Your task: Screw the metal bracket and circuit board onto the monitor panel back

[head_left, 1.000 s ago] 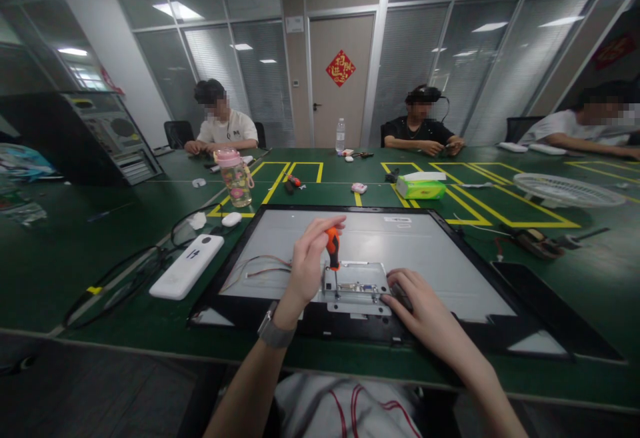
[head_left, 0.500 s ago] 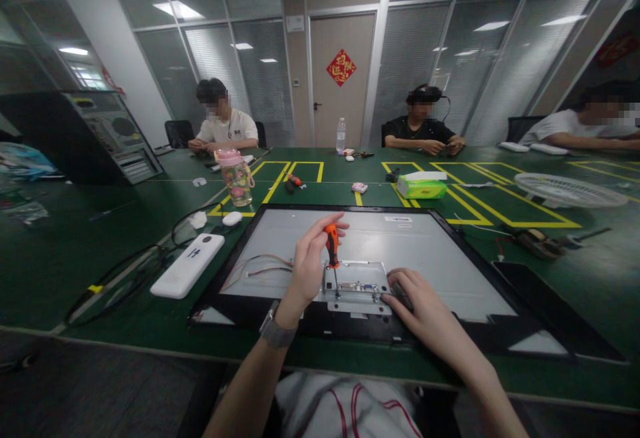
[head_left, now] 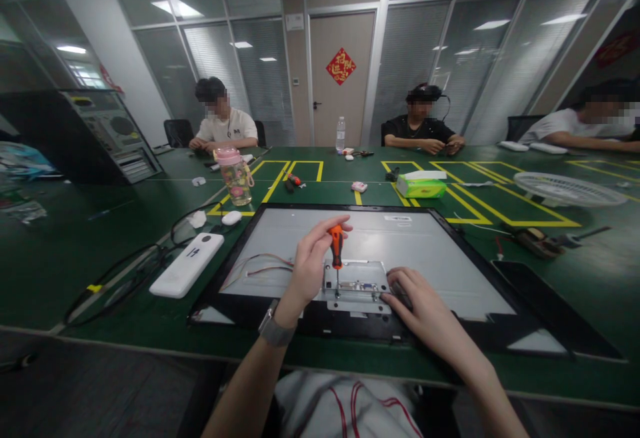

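Monitor panel point(head_left: 440, 258) lies face down near the table's front edge, black frame all round. On its near middle sits a metal bracket point(head_left: 356, 285). Left hand point(head_left: 307, 261) is clamped on the orange screwdriver point(head_left: 337, 246), which stands upright with its tip down on the bracket's left part. Right hand point(head_left: 420, 305) lies flat with fingers spread, holding nothing, touching the bracket's right end. The panel's far half and right side are bare sheet. Thin wires point(head_left: 260, 265) lie on the panel's left part. White box point(head_left: 187, 265) and cable loops point(head_left: 125, 278) sit just off the panel's left edge, tissue pack point(head_left: 421, 188) beyond the far edge.
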The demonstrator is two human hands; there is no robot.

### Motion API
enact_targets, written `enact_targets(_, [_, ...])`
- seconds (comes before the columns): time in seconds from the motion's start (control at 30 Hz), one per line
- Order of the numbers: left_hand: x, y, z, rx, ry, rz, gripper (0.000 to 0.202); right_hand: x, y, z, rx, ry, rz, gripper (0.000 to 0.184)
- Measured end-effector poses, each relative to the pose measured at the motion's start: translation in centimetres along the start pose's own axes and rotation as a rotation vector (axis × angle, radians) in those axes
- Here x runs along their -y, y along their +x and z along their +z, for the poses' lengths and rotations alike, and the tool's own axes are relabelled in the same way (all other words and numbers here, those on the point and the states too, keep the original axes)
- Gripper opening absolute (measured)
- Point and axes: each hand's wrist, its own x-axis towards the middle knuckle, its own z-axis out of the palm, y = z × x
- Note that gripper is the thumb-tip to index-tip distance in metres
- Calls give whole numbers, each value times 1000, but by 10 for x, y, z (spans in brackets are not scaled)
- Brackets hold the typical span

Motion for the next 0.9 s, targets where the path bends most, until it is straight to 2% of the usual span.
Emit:
enact_targets(0.1, [0,0,1,12,-6,0,33,0,0,0,9,5,7,6])
enact_targets(0.2, [0,0,3,24,66,72,27,1,0,0,9,11,3,5])
enact_targets(0.33, [-1,1,3,-56,159,146,19,2,0,0,6,5,5,5])
enact_targets(0.4, [-1,1,2,-68,160,134,20,2,0,-1,15,8,7,5])
enact_targets(0.53, [-1,0,0,-8,16,23,35,3,0,-2,32,20,9,6])
enact_targets(0.63, [0,0,1,-13,-37,-33,37,2,0,-1,27,21,10,5])
enact_targets(0.8, [1,0,2,-26,102,88,24,1,-1,0,6,10,-2,6])
enact_targets(0.9, [2,0,2,-83,179,157,16,1,0,0,0,6,-8,6])
